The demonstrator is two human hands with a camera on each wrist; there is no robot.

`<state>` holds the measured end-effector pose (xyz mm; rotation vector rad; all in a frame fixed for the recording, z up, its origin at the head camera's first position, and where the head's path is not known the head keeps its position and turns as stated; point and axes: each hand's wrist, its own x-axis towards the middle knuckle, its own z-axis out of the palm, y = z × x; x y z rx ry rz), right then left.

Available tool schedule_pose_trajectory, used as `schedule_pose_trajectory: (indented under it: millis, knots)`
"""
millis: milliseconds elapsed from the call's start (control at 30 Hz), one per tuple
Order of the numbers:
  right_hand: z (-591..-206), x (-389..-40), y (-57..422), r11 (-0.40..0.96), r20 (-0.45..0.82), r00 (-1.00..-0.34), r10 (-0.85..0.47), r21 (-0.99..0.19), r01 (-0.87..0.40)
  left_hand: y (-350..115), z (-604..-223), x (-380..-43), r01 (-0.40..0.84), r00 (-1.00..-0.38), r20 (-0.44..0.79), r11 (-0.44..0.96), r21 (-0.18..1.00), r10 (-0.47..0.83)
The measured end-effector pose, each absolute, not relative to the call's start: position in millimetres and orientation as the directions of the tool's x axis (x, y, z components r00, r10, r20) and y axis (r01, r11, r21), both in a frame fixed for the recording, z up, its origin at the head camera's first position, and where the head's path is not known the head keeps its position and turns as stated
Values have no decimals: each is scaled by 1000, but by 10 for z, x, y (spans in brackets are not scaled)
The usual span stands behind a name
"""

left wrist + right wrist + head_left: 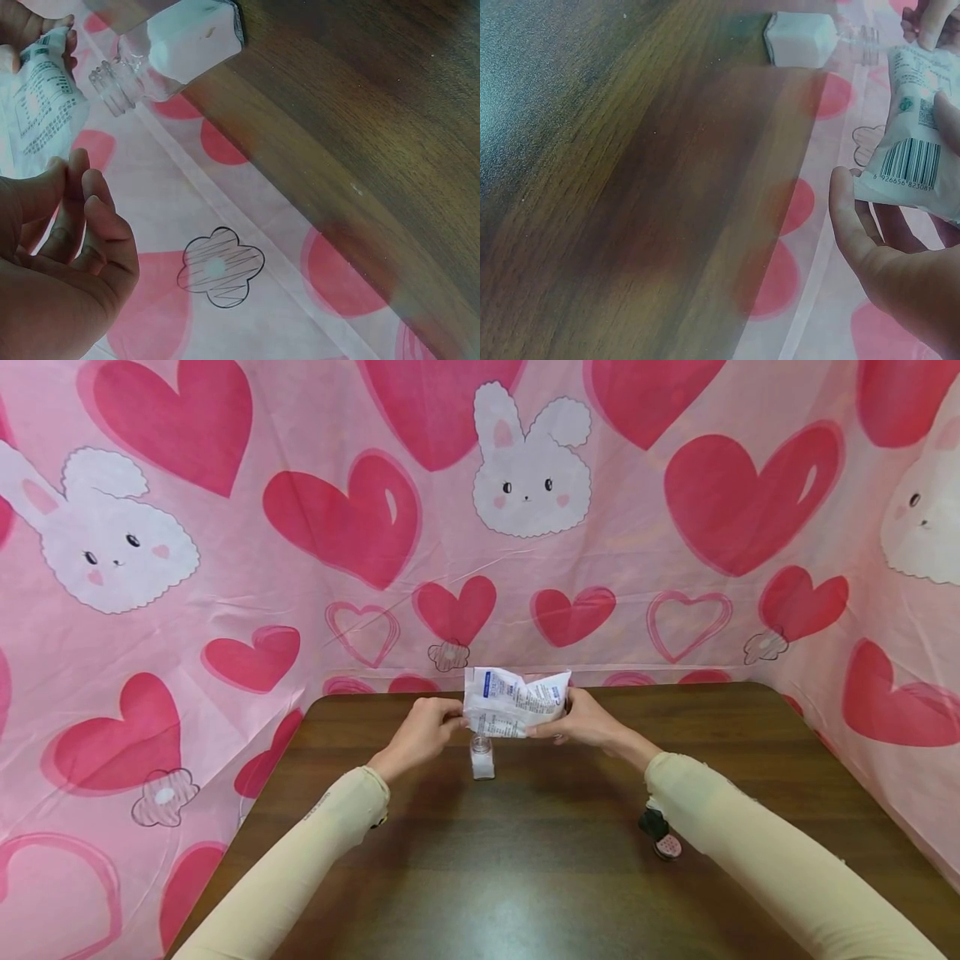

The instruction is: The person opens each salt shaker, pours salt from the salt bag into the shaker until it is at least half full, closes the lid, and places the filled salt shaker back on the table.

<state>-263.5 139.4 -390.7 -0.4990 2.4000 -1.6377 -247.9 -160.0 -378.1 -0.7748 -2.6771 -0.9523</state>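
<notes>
A white printed plastic bag [498,703] is held sideways between both hands, over a small clear glass bottle [483,763]. The left hand [429,727] pinches the bag's left corner between thumb and forefinger, as the left wrist view shows at the fingertips [77,161]. The right hand [588,720] grips the bag's other end, and a barcode on the bag [919,127] shows there in the right wrist view. White contents fill much of the bottle [191,41]. Its threaded neck is uncapped and lies just below the bag's left corner. Whether anything is flowing is too small to tell.
A small dark object with a pink, dotted round face [663,839] lies on the brown wooden table [480,877], beside the right sleeve. A pink cloth with hearts and rabbits [525,560] hangs behind the table and along its sides.
</notes>
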Motion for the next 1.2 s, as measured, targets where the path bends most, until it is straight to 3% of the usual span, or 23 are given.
schedule_pose_trajectory:
  millis: [1200]
  knots:
    - [-3912,-2630,1398,329,21,-928,-371,-932,-152,-1601,-3806,-2508,534,-845,346,658,531,407]
